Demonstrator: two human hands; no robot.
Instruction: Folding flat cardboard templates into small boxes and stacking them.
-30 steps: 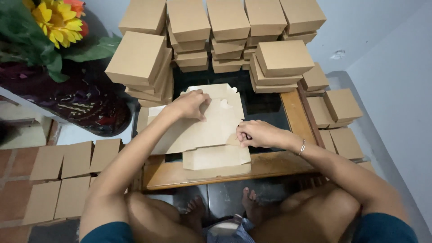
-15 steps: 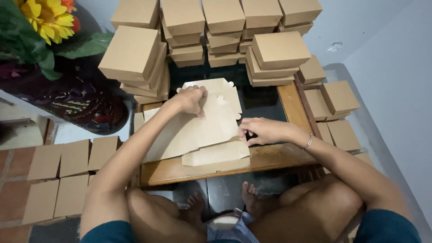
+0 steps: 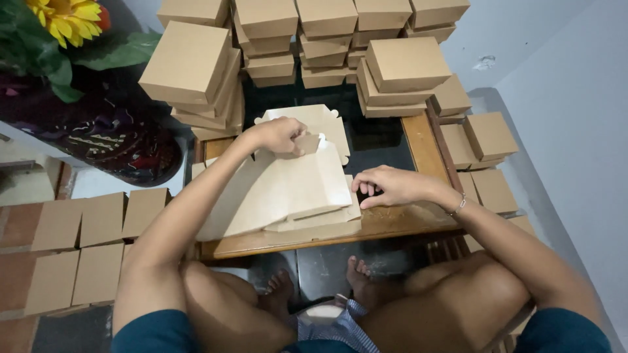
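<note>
Brown cardboard fills our view: a flat box blank (image 3: 288, 189) lies mid-frame on the wooden tabletop (image 3: 392, 225), on top of a few more flat sheets. Our left hand (image 3: 278, 135) pinches a small tab at the blank's upper edge between thumb and fingers, while our right hand (image 3: 386, 185) lies flat, fingers half curled, pressing the blank's right edge down. No wall of this blank stands yet, so we judge its folding barely begun. Much is already finished: stacks of closed boxes (image 3: 196, 72) crowd the top of the frame, more boxes (image 3: 487, 137) sit at the right, and others lie on the floor (image 3: 78, 255) at lower left. The remaining flat sheets are left to fold.
</note>
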